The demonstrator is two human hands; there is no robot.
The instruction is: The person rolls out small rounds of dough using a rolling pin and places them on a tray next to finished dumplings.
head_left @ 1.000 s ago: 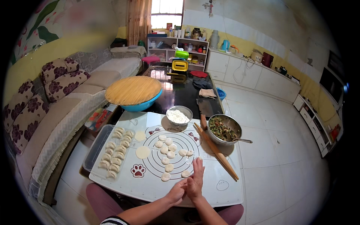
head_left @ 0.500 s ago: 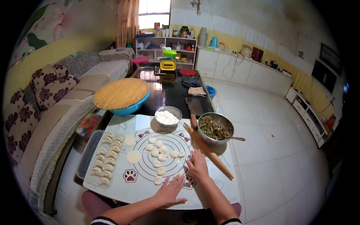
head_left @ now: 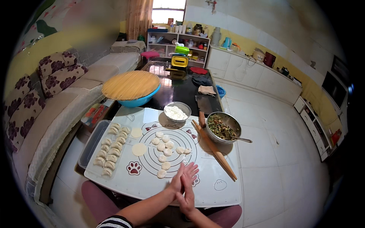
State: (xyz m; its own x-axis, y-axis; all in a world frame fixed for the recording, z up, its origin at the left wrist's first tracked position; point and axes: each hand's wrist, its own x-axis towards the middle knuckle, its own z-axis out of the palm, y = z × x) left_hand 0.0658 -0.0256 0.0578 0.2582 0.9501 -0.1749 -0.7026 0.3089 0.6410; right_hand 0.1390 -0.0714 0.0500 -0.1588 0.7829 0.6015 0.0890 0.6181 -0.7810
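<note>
Now, in the head view, the left hand and right hand press together at lower centre, fingers extended; what lies between cannot be told. Dough rounds sit mid-frame on the mat.

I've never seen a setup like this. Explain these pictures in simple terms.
No machine here: a person's bare left hand and right hand meet above a printed mat, with nothing visibly held. The view comes from the left of two head-worn cameras, looking down; its fisheye lens bends straight edges. On the mat lie small flattened dough pieces and two rolled-out wrappers. Folded dumplings sit at left. At right are a wooden rolling pin and a metal bowl of chopped filling with a spoon. A bowl of flour stands toward the far edge.
</note>
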